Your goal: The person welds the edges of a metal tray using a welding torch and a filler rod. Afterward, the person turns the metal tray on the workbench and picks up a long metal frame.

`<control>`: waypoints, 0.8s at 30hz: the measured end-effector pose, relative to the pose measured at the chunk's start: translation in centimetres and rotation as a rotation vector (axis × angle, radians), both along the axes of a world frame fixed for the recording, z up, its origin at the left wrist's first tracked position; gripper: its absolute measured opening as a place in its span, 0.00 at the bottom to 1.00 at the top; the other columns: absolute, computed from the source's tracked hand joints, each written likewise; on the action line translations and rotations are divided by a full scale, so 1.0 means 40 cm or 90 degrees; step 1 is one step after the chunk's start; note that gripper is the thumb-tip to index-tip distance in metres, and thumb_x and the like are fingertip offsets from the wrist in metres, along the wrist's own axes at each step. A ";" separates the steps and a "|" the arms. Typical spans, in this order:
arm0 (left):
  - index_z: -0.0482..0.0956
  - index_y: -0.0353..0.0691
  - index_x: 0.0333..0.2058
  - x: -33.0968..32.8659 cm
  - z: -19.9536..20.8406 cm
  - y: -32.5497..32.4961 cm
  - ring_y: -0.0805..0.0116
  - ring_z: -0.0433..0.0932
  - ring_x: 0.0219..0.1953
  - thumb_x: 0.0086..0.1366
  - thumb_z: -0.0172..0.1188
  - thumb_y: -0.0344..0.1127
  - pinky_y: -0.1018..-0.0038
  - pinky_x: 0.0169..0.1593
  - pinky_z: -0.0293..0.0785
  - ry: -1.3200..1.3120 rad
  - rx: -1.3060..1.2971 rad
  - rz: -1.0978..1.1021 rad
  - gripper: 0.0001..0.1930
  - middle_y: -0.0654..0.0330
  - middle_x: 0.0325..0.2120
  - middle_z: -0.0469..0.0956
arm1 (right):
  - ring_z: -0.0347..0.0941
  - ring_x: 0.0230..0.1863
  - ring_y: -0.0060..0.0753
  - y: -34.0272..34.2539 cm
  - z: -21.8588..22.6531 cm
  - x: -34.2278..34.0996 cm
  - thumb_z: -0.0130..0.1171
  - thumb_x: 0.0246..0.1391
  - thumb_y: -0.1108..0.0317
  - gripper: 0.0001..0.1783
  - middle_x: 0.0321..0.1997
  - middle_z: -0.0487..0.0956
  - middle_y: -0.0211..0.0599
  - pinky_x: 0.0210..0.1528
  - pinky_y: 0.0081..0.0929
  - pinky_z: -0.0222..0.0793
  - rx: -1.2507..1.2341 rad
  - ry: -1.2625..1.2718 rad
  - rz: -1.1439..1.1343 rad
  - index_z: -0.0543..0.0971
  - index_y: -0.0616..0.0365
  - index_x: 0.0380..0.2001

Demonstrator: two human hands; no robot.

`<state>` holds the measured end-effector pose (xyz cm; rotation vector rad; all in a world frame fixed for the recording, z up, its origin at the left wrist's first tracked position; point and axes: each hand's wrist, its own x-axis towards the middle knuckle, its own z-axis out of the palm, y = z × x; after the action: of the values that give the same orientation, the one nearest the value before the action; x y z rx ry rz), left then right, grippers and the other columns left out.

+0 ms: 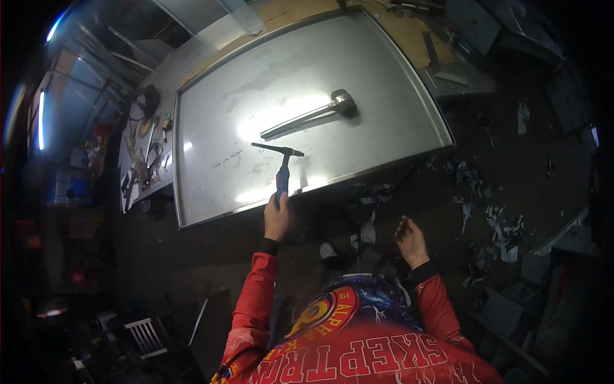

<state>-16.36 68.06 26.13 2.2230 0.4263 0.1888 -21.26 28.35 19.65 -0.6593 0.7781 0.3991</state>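
Observation:
My left hand (276, 219) is wrapped round the blue handle of a TIG welding torch (283, 176), near the front edge of a shallow metal tray-like panel (211, 185). The torch's slim dark head lies crosswise above the panel, its long thin end pointing left and its short brownish tip right. Farther back on the panel rests a long, tapering silver metal piece (300, 123) with a dark, blocky end (343, 102). My right hand (412, 244) hangs off to the right beyond the panel's edge, fingers loosely curled and apart, holding nothing.
The panel has raised rims and handwritten marks, and lies on a workbench (419, 38). Assorted hand tools (150, 150) crowd the bench's left end. Scraps of torn film (505, 233) litter the dark floor at right. A slatted chair-like object (146, 337) stands lower left.

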 end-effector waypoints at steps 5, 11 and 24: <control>0.71 0.40 0.49 -0.096 0.130 0.005 0.76 0.67 0.15 0.77 0.49 0.51 0.75 0.19 0.67 0.074 -0.560 0.077 0.19 0.64 0.23 0.70 | 0.72 0.41 0.23 0.057 -0.046 0.021 0.52 0.69 0.59 0.12 0.39 0.76 0.24 0.50 0.29 0.71 0.007 0.051 -0.004 0.80 0.49 0.49; 0.75 0.37 0.47 -0.278 0.262 0.025 0.74 0.71 0.17 0.76 0.52 0.47 0.74 0.23 0.69 0.026 -0.434 -0.033 0.18 0.63 0.24 0.74 | 0.76 0.38 0.25 0.348 -0.023 0.089 0.52 0.68 0.62 0.10 0.35 0.79 0.25 0.47 0.31 0.75 0.206 0.045 0.102 0.81 0.50 0.43; 0.78 0.32 0.45 -0.725 0.279 0.492 0.68 0.81 0.21 0.71 0.59 0.42 0.69 0.26 0.73 -0.118 -0.226 0.052 0.16 0.56 0.22 0.80 | 0.74 0.52 0.33 1.232 0.257 -0.132 0.49 0.72 0.57 0.19 0.51 0.77 0.36 0.58 0.35 0.74 0.168 -0.216 0.693 0.75 0.57 0.57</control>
<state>-45.34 87.74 37.27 1.8233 0.4139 0.3338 -26.53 77.62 29.92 -0.8324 -0.0288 1.3139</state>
